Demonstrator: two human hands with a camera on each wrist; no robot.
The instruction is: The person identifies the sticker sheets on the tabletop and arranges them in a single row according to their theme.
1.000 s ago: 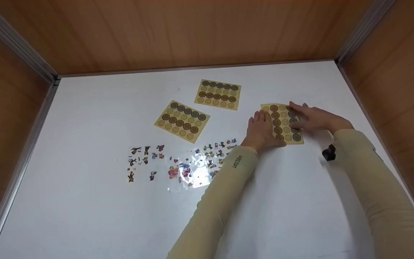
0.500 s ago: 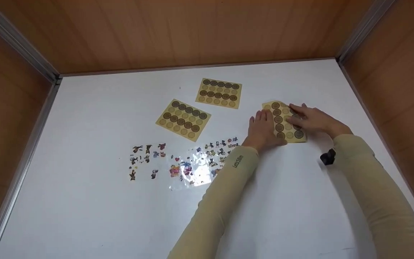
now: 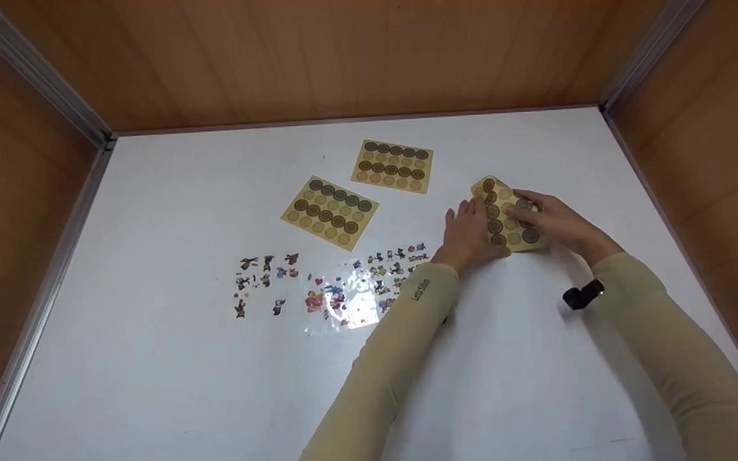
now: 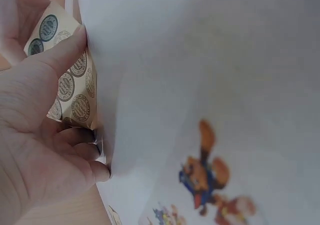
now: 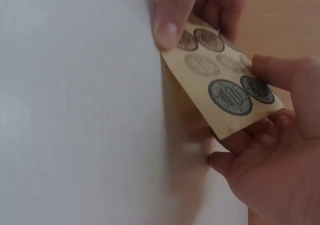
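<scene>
A tan sheet of round stickers (image 3: 496, 211) at the table's right side has its right part raised and bent. My right hand (image 3: 564, 221) pinches that part, thumb on top and fingers beneath, as the right wrist view shows. Along the sheet's left edge lies my left hand (image 3: 468, 237), its fingers extended and its thumb pressing the near edge. Dark and pale printed circles (image 5: 230, 97) cover the sheet between both hands. Part of the sheet is hidden under the fingers.
Two similar tan sticker sheets, one at the back (image 3: 392, 166) and one left of it (image 3: 329, 212), lie flat. Clear sheets with small cartoon stickers (image 3: 327, 298) lie nearer, partly under the left sleeve. Wooden panels (image 3: 356, 64) enclose the white table (image 3: 151, 384).
The sheet's right part has come up off the table and bent toward the left. My right hand has shifted slightly with it; my left hand has stayed in place.
</scene>
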